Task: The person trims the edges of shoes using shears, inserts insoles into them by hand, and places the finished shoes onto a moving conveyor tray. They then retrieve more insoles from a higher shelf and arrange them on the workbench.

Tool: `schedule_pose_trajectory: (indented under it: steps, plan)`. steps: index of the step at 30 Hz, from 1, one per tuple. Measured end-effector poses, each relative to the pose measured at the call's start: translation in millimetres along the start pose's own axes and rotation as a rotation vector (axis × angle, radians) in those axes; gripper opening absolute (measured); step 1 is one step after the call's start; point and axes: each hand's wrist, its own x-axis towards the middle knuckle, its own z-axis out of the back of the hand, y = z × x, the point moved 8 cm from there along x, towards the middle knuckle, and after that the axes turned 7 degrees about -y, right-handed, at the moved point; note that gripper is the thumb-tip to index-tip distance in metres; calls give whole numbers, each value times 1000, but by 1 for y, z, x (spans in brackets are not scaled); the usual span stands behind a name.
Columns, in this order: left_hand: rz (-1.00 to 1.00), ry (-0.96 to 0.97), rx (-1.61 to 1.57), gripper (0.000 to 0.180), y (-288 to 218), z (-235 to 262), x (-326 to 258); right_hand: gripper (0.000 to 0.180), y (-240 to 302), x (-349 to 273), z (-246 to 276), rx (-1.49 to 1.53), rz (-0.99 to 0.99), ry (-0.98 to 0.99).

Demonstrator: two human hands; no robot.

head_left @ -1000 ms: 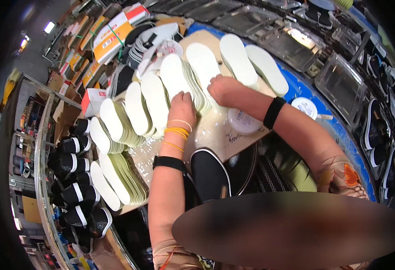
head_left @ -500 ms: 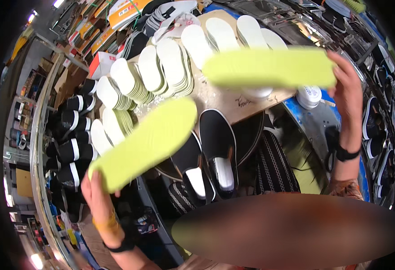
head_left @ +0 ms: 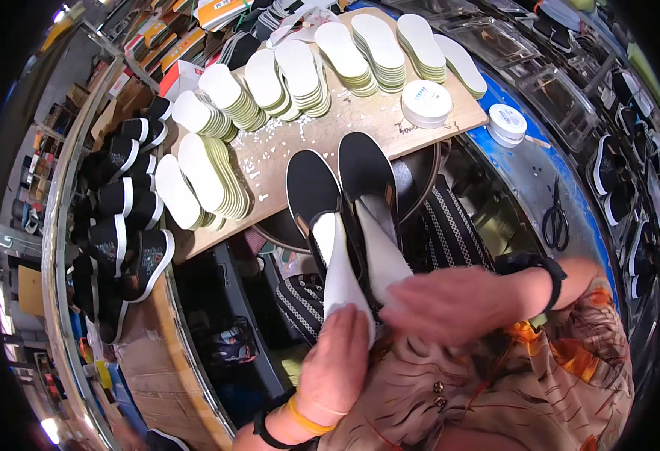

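Two black slip-on shoes with white edges lie side by side, toes pointing away from me: a left shoe and a right shoe. The front part of a white insole is inside the left shoe, its heel end sticking out toward me. My left hand is closed over that heel end, fingers together. A second insole runs into the right shoe in the same way. At its heel end is my right hand, a little blurred, fingers pressed together; its fingertips partly hide the insole.
Beyond the shoes, a wooden board carries several stacks of white-topped insoles and a round white tub. Another white tub and black scissors rest on the blue-edged surface at right. Several black shoes are piled at left.
Both hands have come down and inward from wide apart. The insoles, earlier raised with their yellow-green sides showing, now show white, with their front ends in the shoes.
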Motion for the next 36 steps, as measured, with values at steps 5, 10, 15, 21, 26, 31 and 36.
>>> schedule_pose_trajectory:
  steps: [5,10,15,21,26,31,36]
  plan:
    - [-56,149,123,29,11,-35,16,38,8,0,-67,27,120,266]
    - [-77,-141,-12,39,55,-43,35,35,-45,-21,-101,-53,35,200]
    - [-112,-168,-13,36,74,-50,63,17,-69,-34,-126,39,-210,393]
    - [12,190,169,27,118,-88,128,10,-68,-19,-140,-22,-288,488]
    - [21,559,354,21,125,-137,157,15,-82,-21,-176,176,-326,812]
    - [-66,975,262,38,132,-153,153,47,-101,-22,-184,317,-450,914]
    - [-447,827,535,35,104,-156,136,61,-92,-29,-199,36,-379,962]
